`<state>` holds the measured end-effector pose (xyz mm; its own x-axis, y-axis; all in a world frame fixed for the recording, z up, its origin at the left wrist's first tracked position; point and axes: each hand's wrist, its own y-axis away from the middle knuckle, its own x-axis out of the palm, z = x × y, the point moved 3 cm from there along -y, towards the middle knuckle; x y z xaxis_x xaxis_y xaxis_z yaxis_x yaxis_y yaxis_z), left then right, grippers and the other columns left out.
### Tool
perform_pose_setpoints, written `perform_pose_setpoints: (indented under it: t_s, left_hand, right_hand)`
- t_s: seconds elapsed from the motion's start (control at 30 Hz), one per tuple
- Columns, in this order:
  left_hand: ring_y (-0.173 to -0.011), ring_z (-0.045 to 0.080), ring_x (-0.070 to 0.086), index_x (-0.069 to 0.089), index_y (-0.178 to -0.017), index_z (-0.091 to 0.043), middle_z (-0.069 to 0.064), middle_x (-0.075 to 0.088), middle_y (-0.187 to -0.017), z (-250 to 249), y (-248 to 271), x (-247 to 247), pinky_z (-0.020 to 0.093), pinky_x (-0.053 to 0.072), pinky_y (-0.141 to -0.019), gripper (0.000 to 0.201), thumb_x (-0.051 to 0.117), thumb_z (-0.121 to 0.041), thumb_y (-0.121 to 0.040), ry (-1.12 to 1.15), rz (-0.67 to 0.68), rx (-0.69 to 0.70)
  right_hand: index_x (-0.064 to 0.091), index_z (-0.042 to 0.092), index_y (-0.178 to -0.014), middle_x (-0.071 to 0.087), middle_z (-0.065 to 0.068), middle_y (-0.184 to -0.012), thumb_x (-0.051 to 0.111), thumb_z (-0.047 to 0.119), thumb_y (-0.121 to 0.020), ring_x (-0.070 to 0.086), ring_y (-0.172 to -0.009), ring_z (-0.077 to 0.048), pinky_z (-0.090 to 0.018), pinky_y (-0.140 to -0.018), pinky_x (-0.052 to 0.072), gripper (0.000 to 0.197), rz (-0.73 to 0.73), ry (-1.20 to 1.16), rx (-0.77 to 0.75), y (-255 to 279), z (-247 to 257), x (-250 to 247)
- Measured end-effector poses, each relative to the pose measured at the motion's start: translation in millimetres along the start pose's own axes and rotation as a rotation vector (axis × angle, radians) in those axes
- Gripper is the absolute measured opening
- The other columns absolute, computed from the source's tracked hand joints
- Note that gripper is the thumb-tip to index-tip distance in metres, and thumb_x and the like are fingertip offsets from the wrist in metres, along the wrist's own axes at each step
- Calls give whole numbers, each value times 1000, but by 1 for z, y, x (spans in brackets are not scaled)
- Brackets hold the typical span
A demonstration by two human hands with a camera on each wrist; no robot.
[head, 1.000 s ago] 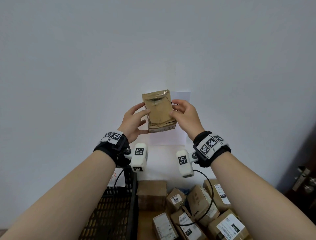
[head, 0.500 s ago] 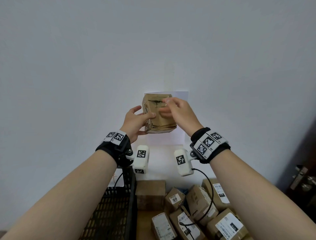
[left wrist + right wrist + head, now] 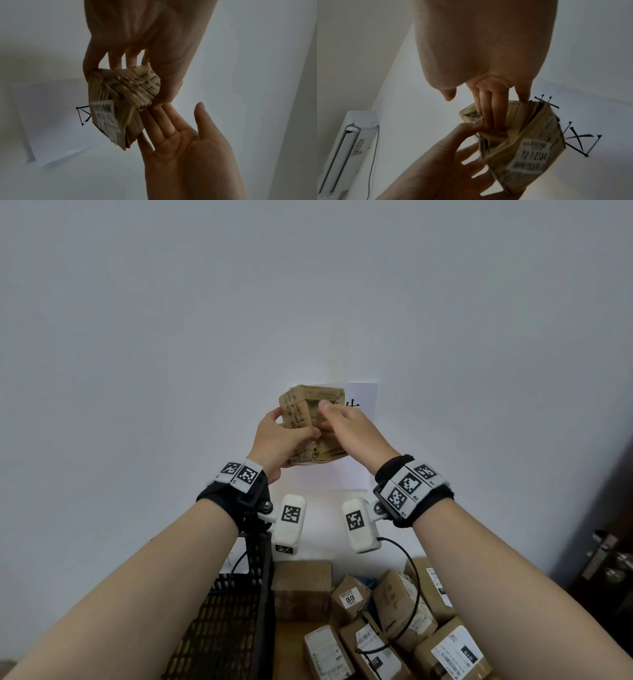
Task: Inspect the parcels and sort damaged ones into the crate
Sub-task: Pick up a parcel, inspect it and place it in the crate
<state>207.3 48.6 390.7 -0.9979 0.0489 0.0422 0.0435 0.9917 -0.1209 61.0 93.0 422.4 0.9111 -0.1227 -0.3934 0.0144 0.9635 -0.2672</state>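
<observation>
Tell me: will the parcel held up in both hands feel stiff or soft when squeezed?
Probably soft: the parcel looks crumpled and dented. Likely light: the left hand holds it raised between thumb and fingers. Its tape wrap may be slippery.

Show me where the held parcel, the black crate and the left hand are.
held parcel [image 3: 298,409], head view, its taped brown side.
black crate [image 3: 222,640], head view, its mesh wall.
left hand [image 3: 280,440], head view, back of the hand.

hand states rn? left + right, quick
Left hand: holding the parcel, thumb and fingers curled round it.
Right hand: open, straight fingers touching the parcel, no grip.
</observation>
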Motion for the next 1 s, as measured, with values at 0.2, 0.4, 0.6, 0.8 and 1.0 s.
perform_pose_setpoints:
  t_s: [0.2, 0.4, 0.6, 0.8, 1.0]
  left_hand:
    - [-101, 19, 75, 70, -129, -19, -2, 77, -115, -3, 5, -3, 36, 62, -66, 28, 67, -26, -102, 53, 101, 15]
    - [-127, 28, 60, 60, -130, -35, -1, 66, -135, 7, 5, -13, 45, 53, -93, 45, 76, -52, -91, 38, 93, -114]
    - [-97, 21, 75, 28, -156, -27, 2, 73, -116, 11, 4, -10, 58, 62, -85, 88, 84, -29, -88, 97, 123, -134]
    - [-86, 21, 77, 56, -130, -20, 5, 79, -109, 12, 0, -10, 62, 61, -86, 55, 86, -29, -85, 69, 45, -126]
    - [-91, 24, 79, 62, -129, -19, 5, 81, -106, 11, -2, -8, 60, 63, -81, 56, 88, -31, -82, 59, 46, -95]
  right_hand:
    - [59, 19, -135, 74, -2, -115, 66, 17, -96, 74, -100, -15, -39, -87, 62, 40, -177, -119, 25, -7, -25, -5]
    - [56, 24, -127, 75, -8, -109, 53, 1, -98, 73, -93, -17, -30, -70, 58, 37, -257, -274, 72, -7, -35, -13]
    - [53, 24, -131, 72, -4, -116, 59, 4, -98, 71, -97, -15, -31, -70, 58, 39, -245, -250, 51, -5, -34, -13]
    - [57, 25, -127, 74, 9, -111, 56, 17, -102, 66, -96, 6, -10, -70, 48, 26, -310, -167, -92, 2, -16, -18]
    - [64, 26, -123, 78, 8, -103, 50, 31, -106, 74, -95, -7, -27, -69, 53, 23, -195, -111, -76, 6, -3, -13]
